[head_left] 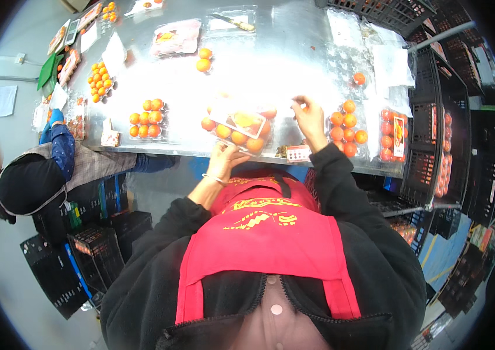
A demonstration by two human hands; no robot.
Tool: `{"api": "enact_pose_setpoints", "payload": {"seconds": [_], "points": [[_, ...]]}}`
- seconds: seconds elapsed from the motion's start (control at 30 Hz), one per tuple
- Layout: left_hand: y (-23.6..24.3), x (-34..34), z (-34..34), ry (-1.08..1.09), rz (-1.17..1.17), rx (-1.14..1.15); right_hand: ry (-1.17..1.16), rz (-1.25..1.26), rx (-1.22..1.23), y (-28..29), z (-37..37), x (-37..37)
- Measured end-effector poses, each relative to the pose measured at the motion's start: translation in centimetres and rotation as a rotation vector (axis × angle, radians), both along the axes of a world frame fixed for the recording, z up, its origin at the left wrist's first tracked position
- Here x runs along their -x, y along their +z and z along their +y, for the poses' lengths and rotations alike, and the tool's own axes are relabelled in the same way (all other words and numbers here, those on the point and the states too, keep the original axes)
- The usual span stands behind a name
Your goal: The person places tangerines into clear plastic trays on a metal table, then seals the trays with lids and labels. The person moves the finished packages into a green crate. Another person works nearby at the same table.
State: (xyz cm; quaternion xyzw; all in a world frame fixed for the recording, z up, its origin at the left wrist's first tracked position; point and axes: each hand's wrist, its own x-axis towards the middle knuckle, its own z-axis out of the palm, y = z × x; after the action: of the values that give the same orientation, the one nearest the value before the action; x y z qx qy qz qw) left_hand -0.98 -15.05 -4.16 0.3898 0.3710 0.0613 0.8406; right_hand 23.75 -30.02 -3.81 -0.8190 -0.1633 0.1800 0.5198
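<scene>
Fingers of the left hand (222, 161) are partly closed on the near edge of a clear pack (239, 137), left of its middle. Those of the right hand (310, 119) are curled, thumb and forefinger close together, raised to the right of the pack and apart from it; glare hides whether they pinch anything.

The pack sits at the front of the bench (285, 58), with round orange fruit inside and a picture label (244, 121) on its top. Handling it well, I judge, means steadying the corner without squeezing the thin plastic, keeping it flat, and smoothing the label lightly from the middle outward so the fruit isn't pressed.

Just beside the right wrist, a small white card with dark dots (298, 153) lies at the bench edge. Farther right, a clear tray (336, 111) holds loose-set fruit, and beyond it stands a labelled pack (387, 137) of redder fruit, near black crates (425, 137). To the left, another tray (164, 123) carries fruit in rows; behind it, a longer pack (100, 81) is filled with smaller ones.
</scene>
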Motion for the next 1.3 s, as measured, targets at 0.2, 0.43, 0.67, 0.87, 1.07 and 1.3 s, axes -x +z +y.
{"api": "enact_pose_setpoints", "payload": {"seconds": [0.2, 0.43, 0.67, 0.87, 1.07, 1.3], "points": [[1.2, -1.4, 12.7, -0.499, 0.188, -0.635, 0.380, 0.092, -0.090, -1.0, 5.5, -4.2], [0.2, -9.6, 21.5, -0.941, 0.037, -0.991, 0.163, 0.382, -0.114, -0.9, 2.7, -1.9], [0.2, -14.3, 19.3, -0.885, -0.125, -1.274, 0.142, 0.443, 0.042, 0.4, -1.1, 3.8], [5.0, -5.0, 7.7, -0.712, -0.228, -1.069, -0.007, 0.499, -0.098, 1.7, -0.8, 9.1], [1.1, -1.8, 4.1, -0.594, -0.096, 0.230, -0.065, 0.611, -0.005, 3.2, 0.0, 11.7], [-1.2, -1.0, 4.2, -0.627, -0.050, 0.141, -0.174, 0.724, -0.108, 5.3, 0.4, 13.1]]}}
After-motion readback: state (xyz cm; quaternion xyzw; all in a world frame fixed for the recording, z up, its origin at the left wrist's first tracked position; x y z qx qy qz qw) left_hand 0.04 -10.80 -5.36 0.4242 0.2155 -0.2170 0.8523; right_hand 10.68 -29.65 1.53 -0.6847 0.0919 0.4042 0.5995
